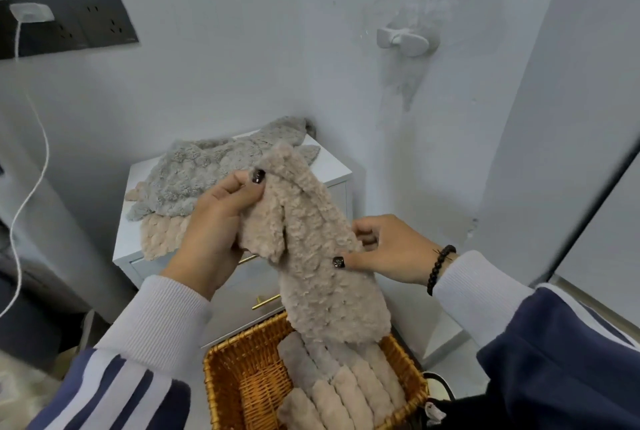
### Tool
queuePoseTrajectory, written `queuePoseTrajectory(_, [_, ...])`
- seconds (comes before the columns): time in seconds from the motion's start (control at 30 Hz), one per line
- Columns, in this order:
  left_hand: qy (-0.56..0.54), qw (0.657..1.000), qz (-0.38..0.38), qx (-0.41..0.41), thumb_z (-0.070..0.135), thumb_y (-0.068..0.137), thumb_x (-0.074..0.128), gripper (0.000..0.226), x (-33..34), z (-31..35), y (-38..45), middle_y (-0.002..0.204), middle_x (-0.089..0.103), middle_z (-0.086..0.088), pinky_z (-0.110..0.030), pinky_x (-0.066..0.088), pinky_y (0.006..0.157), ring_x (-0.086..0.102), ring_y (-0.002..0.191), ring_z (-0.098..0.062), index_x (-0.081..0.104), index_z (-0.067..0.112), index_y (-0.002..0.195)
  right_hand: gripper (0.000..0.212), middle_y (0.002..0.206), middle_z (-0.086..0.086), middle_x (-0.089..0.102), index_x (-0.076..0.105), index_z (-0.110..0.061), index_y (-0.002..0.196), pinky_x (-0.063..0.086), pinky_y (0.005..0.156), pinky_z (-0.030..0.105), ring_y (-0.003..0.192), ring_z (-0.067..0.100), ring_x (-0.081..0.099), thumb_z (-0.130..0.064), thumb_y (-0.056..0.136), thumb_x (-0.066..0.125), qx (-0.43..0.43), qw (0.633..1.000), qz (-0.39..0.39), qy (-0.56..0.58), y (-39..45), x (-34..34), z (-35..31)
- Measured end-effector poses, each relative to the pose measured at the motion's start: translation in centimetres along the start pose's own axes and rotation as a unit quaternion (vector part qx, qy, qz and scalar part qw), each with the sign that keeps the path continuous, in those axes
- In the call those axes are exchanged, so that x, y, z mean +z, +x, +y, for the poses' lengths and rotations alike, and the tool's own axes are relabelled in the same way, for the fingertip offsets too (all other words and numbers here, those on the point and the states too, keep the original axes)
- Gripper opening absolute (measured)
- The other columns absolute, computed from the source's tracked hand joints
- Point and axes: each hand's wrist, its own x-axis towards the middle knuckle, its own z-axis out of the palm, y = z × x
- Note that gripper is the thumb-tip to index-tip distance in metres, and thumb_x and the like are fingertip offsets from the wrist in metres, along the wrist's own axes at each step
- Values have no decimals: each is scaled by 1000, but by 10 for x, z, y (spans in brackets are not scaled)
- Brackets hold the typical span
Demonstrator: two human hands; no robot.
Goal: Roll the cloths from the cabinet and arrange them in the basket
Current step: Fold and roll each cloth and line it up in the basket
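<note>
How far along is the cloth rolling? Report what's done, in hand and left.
Done: several rolled cloths lie side by side in the wicker basket, whose left part shows bare weave. In hand: the left hand and right hand hold a beige cloth, folded lengthwise but not yet rolled. Left: a grey cloth and another beige one lie flat on the cabinet.

Beige cloth (311, 239): thick curly fleece, matt, nubby. Grey cloth (194, 173) on cabinet top: same plush pile, bubbled texture, over second beige cloth (162, 235) at top's front edge. Cabinet (337, 170): smooth white painted surface, slight sheen; drawer handle (265, 301) polished brass-coloured metal. Basket (242, 377): woven wicker, glossy honey-brown, ribbed. Rolled cloths (346, 391) inside: soft matt fleece. Sleeve cuffs (166, 312): ribbed white knit. Bracelet (439, 268): dark glossy beads. Wall (242, 66): matt paint, scuffed. Socket panel (86, 26): dark matt plastic.
</note>
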Motion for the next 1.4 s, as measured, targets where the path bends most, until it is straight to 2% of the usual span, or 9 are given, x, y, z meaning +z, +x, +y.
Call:
queuePoseTrajectory(0.13, [-70,996,50,-1,19,92,54,10,-19,5,14,97,66,-6,-41,51,82,64,91,-24,58,13,99,20,87,9,71,68,-4,90,53,81,41,80,19,67,-23,85,70,22,999,24,-12,-6,-15,8])
queuePoseTrajectory(0.2, [-50,996,70,-1,21,91,55,7,-24,7,16,95,67,-4,-40,51,77,64,88,-23,59,16,95,22,69,8,58,58,-7,76,43,60,38,63,21,53,-24,87,67,39,998,42,17,-7,-24,8])
queuePoseTrajectory(0.33, [47,992,109,31,14,96,52,26,-23,7,20,67,65,5,-27,49,56,62,62,-12,52,20,70,29,77,7,59,60,-10,82,40,64,33,68,21,54,-37,89,64,57,996,69,-5,-8,-41,9])
queuePoseTrajectory(0.5, [102,990,97,7,1,94,51,22,-26,1,16,65,65,2,-23,48,37,63,50,-13,55,21,86,17,74,-1,61,63,-17,81,41,48,13,51,-1,54,-32,84,72,38,983,179,-17,-7,-55,4])
queuePoseTrajectory(0.73, [223,974,42,14,-11,92,46,40,-38,-3,11,89,68,2,-30,52,67,61,83,-22,66,22,80,21,104,-1,63,64,-23,96,55,80,31,93,16,63,-20,78,75,76,974,207,51,0,-54,5])
queuePoseTrajectory(0.93, [243,967,81,16,-8,91,51,44,-50,1,2,111,69,6,-15,52,72,65,92,0,73,27,106,22,105,-2,57,58,-22,99,40,56,14,82,7,54,-19,80,70,63,966,222,-120,10,-38,10])
queuePoseTrajectory(1.03, [263,960,91,42,-2,90,58,35,-54,3,-6,94,67,0,-7,41,54,55,65,4,72,22,111,26,105,-4,57,51,-22,101,36,58,12,83,8,52,-15,82,68,20,967,224,-124,13,-26,5])
queuePoseTrajectory(1.23, [353,931,77,55,7,86,65,34,-69,2,-16,98,71,5,-35,50,76,59,81,-24,75,37,98,22,116,-8,54,59,-24,94,37,88,23,106,9,51,-5,83,58,-97,970,183,-130,15,4,-24])
queuePoseTrajectory(1.4, [402,914,25,43,-7,88,56,39,-71,-2,-29,44,52,24,-9,29,43,37,39,-2,72,25,104,22,90,-15,68,70,-22,82,49,78,18,87,2,64,-3,83,60,-119,989,48,-73,17,30,-36])
